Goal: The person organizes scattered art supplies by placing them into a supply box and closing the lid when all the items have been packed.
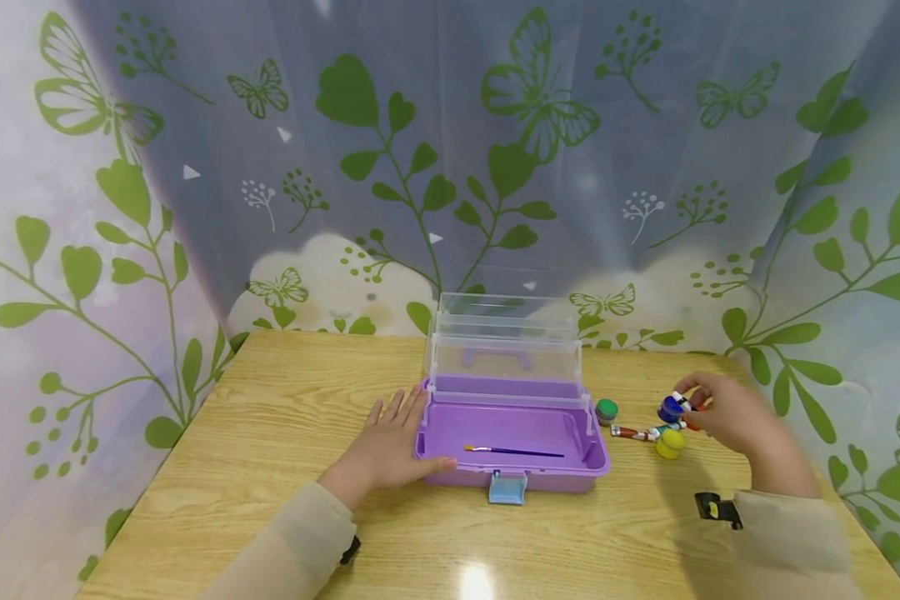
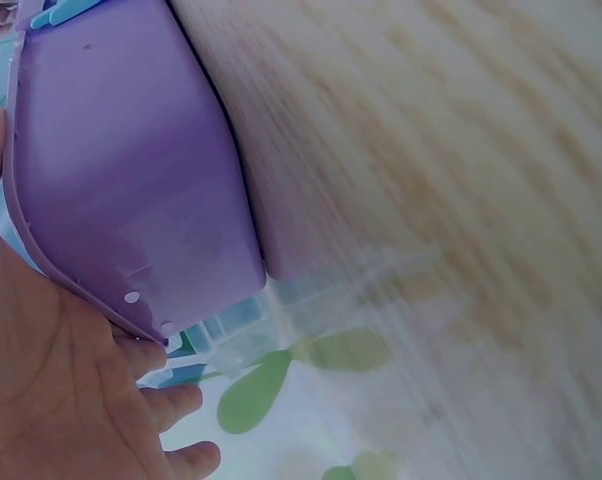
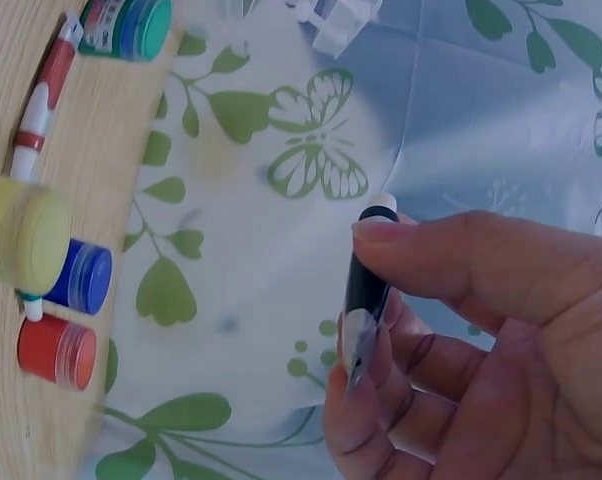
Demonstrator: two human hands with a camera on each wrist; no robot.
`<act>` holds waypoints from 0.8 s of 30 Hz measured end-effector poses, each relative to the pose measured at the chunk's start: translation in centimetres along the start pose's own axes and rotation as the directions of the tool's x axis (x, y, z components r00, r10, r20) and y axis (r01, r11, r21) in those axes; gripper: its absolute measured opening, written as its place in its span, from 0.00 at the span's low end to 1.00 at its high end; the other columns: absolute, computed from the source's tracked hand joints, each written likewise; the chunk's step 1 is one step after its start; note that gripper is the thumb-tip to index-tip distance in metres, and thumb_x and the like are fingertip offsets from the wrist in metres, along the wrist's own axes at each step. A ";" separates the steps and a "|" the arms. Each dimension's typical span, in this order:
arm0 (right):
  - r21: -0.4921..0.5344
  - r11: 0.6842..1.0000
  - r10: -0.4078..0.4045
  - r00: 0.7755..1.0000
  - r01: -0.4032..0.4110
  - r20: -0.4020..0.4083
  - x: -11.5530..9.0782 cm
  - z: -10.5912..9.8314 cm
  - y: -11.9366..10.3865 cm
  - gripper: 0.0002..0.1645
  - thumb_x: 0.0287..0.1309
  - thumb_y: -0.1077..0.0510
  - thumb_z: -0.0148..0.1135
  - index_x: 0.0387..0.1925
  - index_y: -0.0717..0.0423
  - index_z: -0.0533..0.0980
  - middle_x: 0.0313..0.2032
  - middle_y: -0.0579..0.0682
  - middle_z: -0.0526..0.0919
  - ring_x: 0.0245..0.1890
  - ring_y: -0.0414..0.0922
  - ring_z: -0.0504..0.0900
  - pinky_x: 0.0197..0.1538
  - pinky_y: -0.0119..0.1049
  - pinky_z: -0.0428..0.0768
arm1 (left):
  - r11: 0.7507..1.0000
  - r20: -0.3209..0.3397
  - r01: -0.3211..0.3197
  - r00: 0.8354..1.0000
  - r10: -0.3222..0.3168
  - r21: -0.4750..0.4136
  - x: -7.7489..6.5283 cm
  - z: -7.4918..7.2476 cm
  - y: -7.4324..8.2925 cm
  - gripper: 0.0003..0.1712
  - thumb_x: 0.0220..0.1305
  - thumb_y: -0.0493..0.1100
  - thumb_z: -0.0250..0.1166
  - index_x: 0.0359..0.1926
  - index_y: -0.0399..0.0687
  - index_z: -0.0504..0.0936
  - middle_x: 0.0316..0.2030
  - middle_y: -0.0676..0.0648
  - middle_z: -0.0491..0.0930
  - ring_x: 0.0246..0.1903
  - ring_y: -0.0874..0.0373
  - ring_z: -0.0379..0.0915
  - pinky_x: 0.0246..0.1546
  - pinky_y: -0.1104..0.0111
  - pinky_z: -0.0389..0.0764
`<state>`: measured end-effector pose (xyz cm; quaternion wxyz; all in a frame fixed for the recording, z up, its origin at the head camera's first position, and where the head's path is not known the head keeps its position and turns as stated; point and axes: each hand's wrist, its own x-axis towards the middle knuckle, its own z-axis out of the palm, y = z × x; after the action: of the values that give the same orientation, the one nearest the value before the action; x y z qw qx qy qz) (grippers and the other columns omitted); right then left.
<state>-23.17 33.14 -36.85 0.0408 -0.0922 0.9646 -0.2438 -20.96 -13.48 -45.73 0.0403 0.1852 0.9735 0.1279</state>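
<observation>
My left hand (image 1: 390, 450) lies with fingers spread against the left end of a purple plastic box (image 1: 510, 482), its thumb on the front rim. In the left wrist view, the palm is at the box's rim. The box's clear lid (image 1: 504, 367) stands raised at the back. Inside lies a paintbrush (image 1: 513, 452) with a blue handle. On the right, my right hand (image 1: 735, 421) pinches a black paint tube (image 3: 366, 285) with a white cap between thumb and fingers, above the paint jars.
Right of the box stand a green jar (image 1: 606, 410), a blue jar (image 1: 671, 408), a yellow jar (image 1: 670, 444) and a red jar (image 3: 57, 353). A red-brown paint tube (image 1: 630, 432) lies among them. A patterned curtain (image 1: 390, 167) hangs behind the wooden table (image 1: 300, 392).
</observation>
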 end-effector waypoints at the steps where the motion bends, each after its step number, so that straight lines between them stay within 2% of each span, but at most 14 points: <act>1: 0.008 1.000 -0.006 1.000 0.006 0.004 0.1 0.1 -0.2 0.19 0.60 0.68 0.62 0.53 0.69 0.73 0.35 0.56 0.77 0.26 0.46 0.76 0.26 0.40 0.73 | 1.000 -0.007 -0.005 1.000 0.005 0.000 0.0 0.0 0.0 0.69 0.56 0.84 0.49 0.80 0.41 0.40 0.79 0.44 0.36 0.77 0.42 0.34 0.75 0.45 0.39; 8: 0.015 0.999 -0.038 0.999 0.037 0.021 0.5 0.7 -1.2 0.18 0.63 0.67 0.60 0.54 0.67 0.74 0.37 0.56 0.76 0.32 0.48 0.77 0.29 0.40 0.74 | 1.000 -0.017 -0.023 1.000 0.023 0.005 0.0 0.0 -0.1 0.69 0.56 0.84 0.49 0.79 0.40 0.41 0.79 0.43 0.38 0.77 0.41 0.35 0.75 0.45 0.40; 24: 0.014 0.991 -0.133 0.991 0.133 -0.001 1.9 2.0 -4.0 0.16 0.62 0.68 0.62 0.52 0.64 0.76 0.37 0.53 0.78 0.30 0.45 0.75 0.31 0.39 0.76 | 1.000 -0.029 -0.031 0.999 0.031 0.000 0.0 0.1 -0.1 0.69 0.56 0.84 0.49 0.79 0.38 0.42 0.79 0.42 0.39 0.77 0.40 0.37 0.74 0.43 0.41</act>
<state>-24.15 28.37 -36.80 0.0249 -0.1562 0.9545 -0.2528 -21.02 -13.56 -45.87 0.0242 0.1983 0.9710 0.1315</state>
